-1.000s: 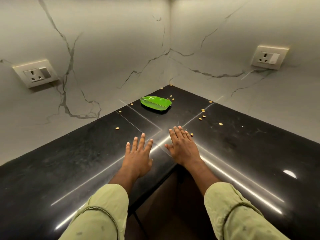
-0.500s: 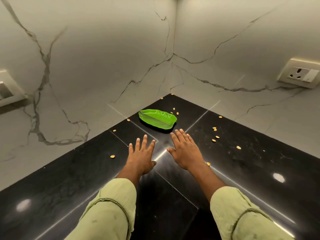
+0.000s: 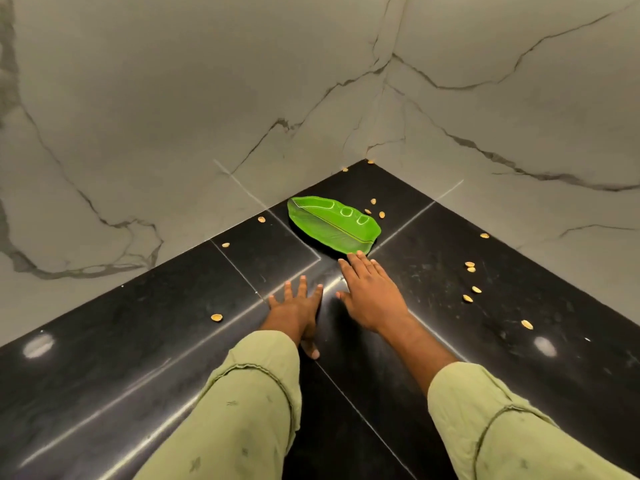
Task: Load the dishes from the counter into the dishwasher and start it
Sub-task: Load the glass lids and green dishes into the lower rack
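A green leaf-shaped plate (image 3: pixel 334 225) lies just right of the frame's centre, in the corner of the black counter (image 3: pixel 138 341). The right hand (image 3: pixel 370 292), fingers straight and together, reaches its near edge, perhaps just touching it. The left hand (image 3: pixel 296 311) is spread flat on the counter beside it. Small seed husks (image 3: pixel 471 266) lie scattered around, below marble-veined walls (image 3: pixel 173 116).
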The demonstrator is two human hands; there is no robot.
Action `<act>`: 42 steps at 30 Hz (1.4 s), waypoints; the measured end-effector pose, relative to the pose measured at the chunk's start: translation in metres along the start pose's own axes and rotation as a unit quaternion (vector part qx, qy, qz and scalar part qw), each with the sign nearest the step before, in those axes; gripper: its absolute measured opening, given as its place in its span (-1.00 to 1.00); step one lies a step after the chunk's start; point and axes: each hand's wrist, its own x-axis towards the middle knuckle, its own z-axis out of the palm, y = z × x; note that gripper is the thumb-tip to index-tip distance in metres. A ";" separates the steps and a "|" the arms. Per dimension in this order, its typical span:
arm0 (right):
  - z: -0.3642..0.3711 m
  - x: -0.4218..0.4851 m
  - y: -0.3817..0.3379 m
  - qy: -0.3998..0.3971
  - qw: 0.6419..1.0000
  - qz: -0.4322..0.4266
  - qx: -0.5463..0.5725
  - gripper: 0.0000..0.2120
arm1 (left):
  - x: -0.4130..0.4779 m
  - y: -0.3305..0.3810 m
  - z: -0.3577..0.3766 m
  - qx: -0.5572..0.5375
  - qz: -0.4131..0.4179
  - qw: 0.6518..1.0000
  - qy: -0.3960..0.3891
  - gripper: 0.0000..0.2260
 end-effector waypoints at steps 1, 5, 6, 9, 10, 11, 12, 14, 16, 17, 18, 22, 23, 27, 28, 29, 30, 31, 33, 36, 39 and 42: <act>0.002 0.009 0.002 -0.002 1.000 -0.008 -0.005 -0.37 | 0.003 0.002 -0.004 -0.002 -0.003 1.000 -0.006 0.26; 0.013 0.049 0.008 0.002 1.000 -0.007 -0.014 -0.38 | 0.016 0.005 -0.009 0.016 -0.020 0.999 -0.024 0.31; 0.014 0.058 0.010 0.007 1.000 0.003 -0.025 -0.38 | 0.016 0.004 -0.009 0.013 -0.021 0.999 -0.025 0.32; 0.020 0.084 0.016 -0.001 0.999 0.034 -0.041 -0.43 | 0.016 0.004 -0.010 0.007 -0.024 0.999 -0.037 0.33; 0.022 0.092 0.018 -0.004 0.998 0.040 -0.044 -0.45 | 0.016 0.004 -0.011 0.005 -0.022 0.999 -0.040 0.33; 0.024 0.099 0.019 -0.008 0.998 0.043 -0.047 -0.49 | 0.017 0.005 -0.011 0.003 -0.020 0.999 -0.041 0.33; 0.027 0.106 0.021 -0.013 0.998 0.046 -0.050 -0.54 | 0.017 0.005 -0.012 0.004 -0.020 0.999 -0.047 0.33; 0.029 0.115 0.020 -0.014 0.997 0.047 -0.052 -0.65 | 0.017 0.005 -0.014 0.010 -0.021 0.998 -0.053 0.33; 0.030 0.120 0.017 -0.005 0.998 0.040 -0.049 -0.72 | 0.017 0.004 -0.013 0.010 -0.015 0.998 -0.058 0.33; 0.030 0.123 0.016 0.003 0.998 0.032 -0.045 -0.74 | 0.017 0.003 -0.013 0.009 -0.014 0.998 -0.060 0.32; 0.030 0.124 0.015 0.015 0.999 0.024 -0.045 -0.76 | 0.017 0.002 -0.014 0.007 -0.013 0.998 -0.060 0.32; 0.027 0.122 0.011 0.039 0.995 -0.012 -0.087 -0.82 | 0.017 0.002 -0.014 0.002 -0.011 0.998 -0.064 0.32; 0.027 0.119 0.011 0.044 0.994 -0.020 -0.098 -0.83 | 0.017 0.002 -0.014 0.003 -0.012 0.998 -0.064 0.32; 0.022 0.105 0.017 0.076 0.986 -0.037 -0.141 -0.74 | 0.017 0.001 -0.014 0.006 -0.010 0.998 -0.063 0.30; 0.018 0.102 0.018 0.082 0.984 -0.034 -0.154 -0.68 | 0.017 0.000 -0.013 0.004 -0.010 0.998 -0.063 0.30; 0.012 0.099 0.020 0.082 0.983 -0.027 -0.163 -0.64 | 0.018 0.000 -0.013 0.004 -0.008 0.998 -0.062 0.30; 0.005 0.096 0.021 0.087 0.982 -0.022 -0.168 -0.66 | 0.018 0.000 -0.013 0.005 -0.009 0.998 -0.062 0.30; 0.001 0.095 0.023 0.092 0.981 -0.021 -0.168 -0.71 | 0.018 0.000 -0.012 0.007 -0.012 0.998 -0.061 0.30; -0.007 0.091 0.031 0.108 0.983 -0.022 -0.149 -0.71 | 0.018 0.001 -0.011 0.014 -0.013 0.998 -0.056 0.31; -0.015 0.073 0.041 0.146 0.977 -0.017 -0.152 -0.72 | 0.016 0.003 -0.011 0.020 -0.015 0.999 -0.048 0.31; -0.016 0.046 0.049 0.203 0.966 -0.032 -0.154 -0.82 | 0.012 0.004 -0.011 0.032 -0.019 0.999 -0.029 0.29; -0.015 0.019 0.051 0.248 0.957 -0.053 -0.144 -0.84 | 0.005 0.007 -0.009 0.069 -0.024 0.997 -0.001 0.24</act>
